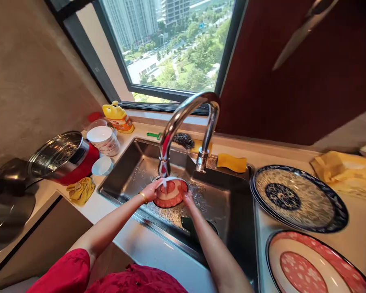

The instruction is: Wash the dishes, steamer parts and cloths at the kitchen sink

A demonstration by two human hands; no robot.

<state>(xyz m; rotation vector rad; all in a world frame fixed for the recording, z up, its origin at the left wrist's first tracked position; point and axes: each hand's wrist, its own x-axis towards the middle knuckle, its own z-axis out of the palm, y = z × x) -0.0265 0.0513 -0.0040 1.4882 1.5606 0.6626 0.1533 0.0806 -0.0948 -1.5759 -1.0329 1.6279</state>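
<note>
Water [164, 185] falls from the chrome gooseneck faucet [189, 115] onto a small red-and-white dish [171, 194], held low in the middle of the stainless steel sink [118, 191] and tilted with its face toward the stream. The left hand [149, 191], a gold bangle [143, 197] at its wrist, is closed in a narrow grip on the dish's upper rim. The right hand [187, 199] holds the dish's right edge just as narrowly. The tilt seems to let water spread across the face and run off into the basin, while the two-sided grip steadies the dish under the flow.

Along the back of the sink, a yellow sponge [232, 162] rests on the rim, and a steel wool scourer [183, 141] lies behind it on the white table [143, 132], both apparently placed clear of the stream yet within reach. At upper left of the frame stand a yellow bottle of dish soap [117, 118] and a stack of white bowls [103, 140], with a red pot [88, 167] and a crumpled yellow cloth [81, 190] nearby. To the right of the sink, a blue-and-white plate [299, 198] and a red-and-white plate [305, 264] lie flat on the table, away from the splashing.
</note>
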